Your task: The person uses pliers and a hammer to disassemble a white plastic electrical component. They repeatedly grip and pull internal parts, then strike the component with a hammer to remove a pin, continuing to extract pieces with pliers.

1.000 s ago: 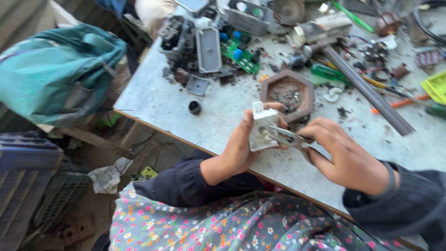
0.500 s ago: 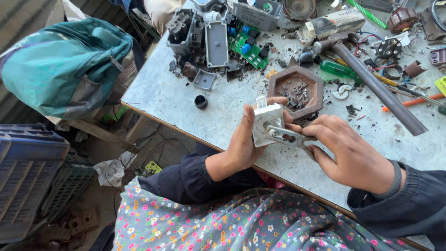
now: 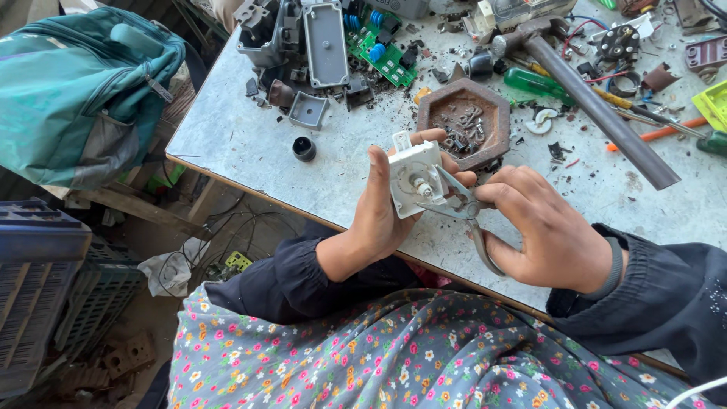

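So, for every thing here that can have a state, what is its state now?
left hand: closed around the white plastic part, holding it above the table edge
white plastic part: held up, its metal centre facing the pliers
right hand: closed on the pliers' handles
pliers: tips at the part's centre
hexagonal tray: on the table, holding small metal bits
green circuit board: lying bare among broken parts
backpack: closed, beside the table

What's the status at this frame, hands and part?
Left hand gripping white square part above table edge. Right hand holding pliers, tips at the part's centre shaft. Hexagonal tray of scrap just behind; nothing blocking.
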